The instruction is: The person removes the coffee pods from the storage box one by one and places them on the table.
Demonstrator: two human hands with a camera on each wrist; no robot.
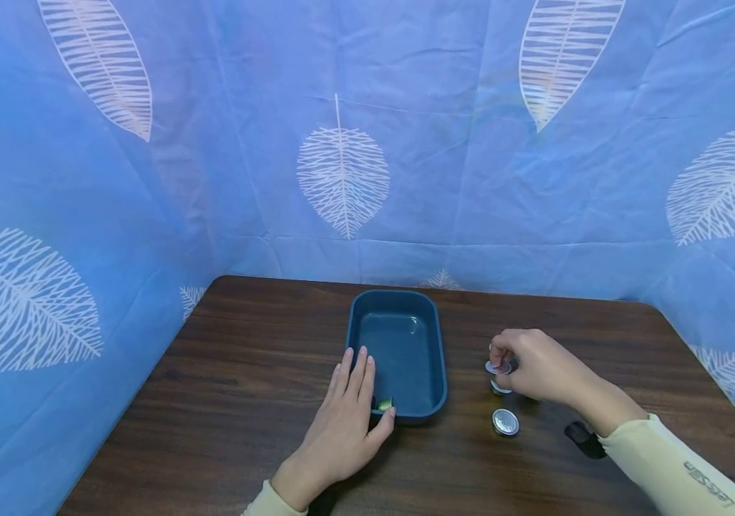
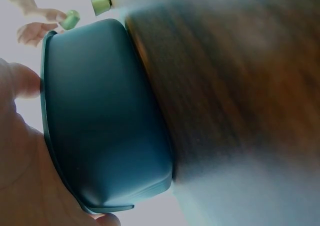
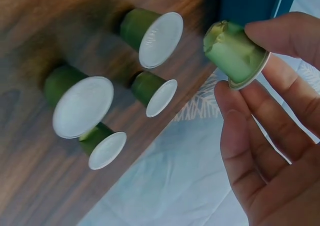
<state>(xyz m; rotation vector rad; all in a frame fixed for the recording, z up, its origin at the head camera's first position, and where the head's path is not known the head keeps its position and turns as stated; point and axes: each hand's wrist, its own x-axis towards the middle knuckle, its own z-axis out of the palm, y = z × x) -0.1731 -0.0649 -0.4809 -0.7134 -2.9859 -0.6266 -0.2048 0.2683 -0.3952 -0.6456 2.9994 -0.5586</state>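
Observation:
My right hand (image 1: 538,365) pinches a green coffee capsule (image 3: 232,55) between thumb and fingers. It is raised off the table, to the right of the blue plastic tray (image 1: 432,358). Several more green capsules with pale lids stand lid up on the table close by, among them a capsule (image 1: 506,422) in front of the hand and a larger-looking capsule (image 3: 82,105) in the right wrist view. My left hand (image 1: 342,441) rests on the tray's left front rim with its fingers extended. Beside its thumb, a small green piece (image 1: 385,404), probably a capsule, lies inside the tray's front left corner.
All of this stands on a dark wooden table (image 1: 232,358). A blue cloth (image 1: 438,165) with white leaf prints hangs behind and beside it. A black band (image 1: 585,439) sits at the right wrist.

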